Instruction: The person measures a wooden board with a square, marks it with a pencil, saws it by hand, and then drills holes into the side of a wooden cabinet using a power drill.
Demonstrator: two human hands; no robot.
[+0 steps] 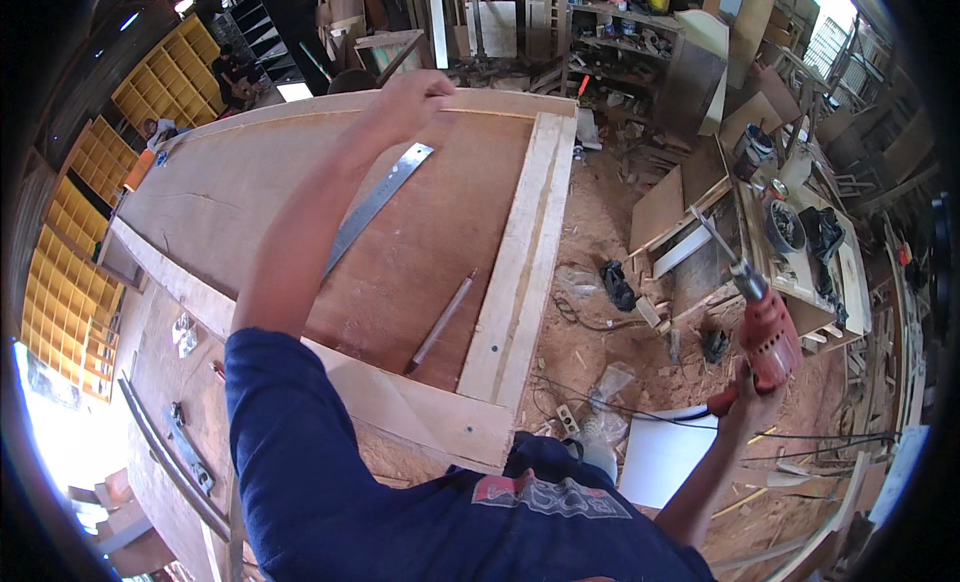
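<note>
My right hand (748,392) held a red pistol-shaped drill (768,332), three o'clock; my left hand (420,94) curled, contents unclear. Seemingly preparing, I needed aim.

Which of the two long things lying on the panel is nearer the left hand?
The metal ruler: its holed end lies near the left hand; the slim rod is farther.

Free panel (405,280) between ruler (383,203) and pen (441,322)

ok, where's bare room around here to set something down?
Bare: the brown panel between metal ruler, pen-like stick and right-hand rail; also left of the left forearm, up to the near rail. Crowded: the right-hand bench, with its bucket and black bag.
</note>
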